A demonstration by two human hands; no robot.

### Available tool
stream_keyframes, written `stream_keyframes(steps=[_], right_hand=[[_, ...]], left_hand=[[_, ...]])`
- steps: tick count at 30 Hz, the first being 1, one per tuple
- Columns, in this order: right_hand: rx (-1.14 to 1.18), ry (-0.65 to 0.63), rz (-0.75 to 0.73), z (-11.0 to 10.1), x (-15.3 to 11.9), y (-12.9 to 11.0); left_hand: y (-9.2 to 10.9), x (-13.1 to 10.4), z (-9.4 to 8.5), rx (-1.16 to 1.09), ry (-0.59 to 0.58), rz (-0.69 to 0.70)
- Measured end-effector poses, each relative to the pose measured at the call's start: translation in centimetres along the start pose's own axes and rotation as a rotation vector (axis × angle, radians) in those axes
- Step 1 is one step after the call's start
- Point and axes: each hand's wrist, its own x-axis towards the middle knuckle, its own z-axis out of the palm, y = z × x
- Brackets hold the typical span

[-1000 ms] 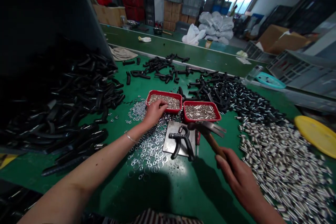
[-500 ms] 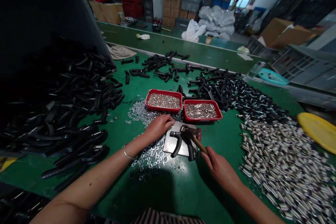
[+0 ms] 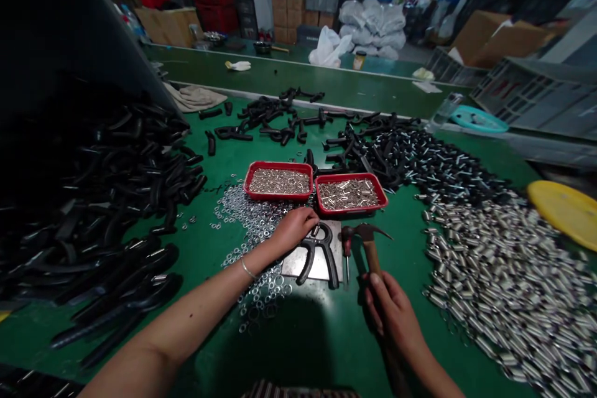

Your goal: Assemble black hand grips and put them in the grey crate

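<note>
A black spring clamp (image 3: 332,255) lies on a metal plate (image 3: 291,266), its two handles pointing toward me. My left hand (image 3: 295,227) is closed in a pinch at the clamp's upper left, beside a small silver part; what the fingertips grip is hidden. My right hand (image 3: 394,308) is wrapped round the wooden handle of a claw hammer (image 3: 369,242), whose head is held to the right of the plate. Between hammer and clamp lies a screwdriver (image 3: 346,247) with a red handle.
Behind the plate stand two red trays, one of tiny metal parts (image 3: 278,199), one of pins (image 3: 352,206). Loose metal rings (image 3: 252,224) lie left. Springs (image 3: 504,286) are heaped right, black clamp parts (image 3: 377,149) behind. A grey bin (image 3: 107,6) spills black handles (image 3: 153,180).
The hammer has swung off the clamp to the right and its head is now apart from it, uncovering the screwdriver. My left hand has moved right, onto the clamp's upper end.
</note>
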Motion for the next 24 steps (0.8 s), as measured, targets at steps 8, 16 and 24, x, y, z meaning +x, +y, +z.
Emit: stream_keyframes(steps=[8,16,24], right_hand=[[-0.046,-0.053,-0.028,0.4,0.6,0.0],[-0.68,-0.16,-0.234,-1.5,0.9,-6.1],[-1.128,-0.158,-0.482,1.3,3.1,-9.7]], left_hand=[[0.8,-1.0,0.6,0.62,-0.002,0.38],[1.8,-3.0,-0.3,0.547,0.109,0.325],[2.7,-8.3,0.8,0.505,0.097,0.519]])
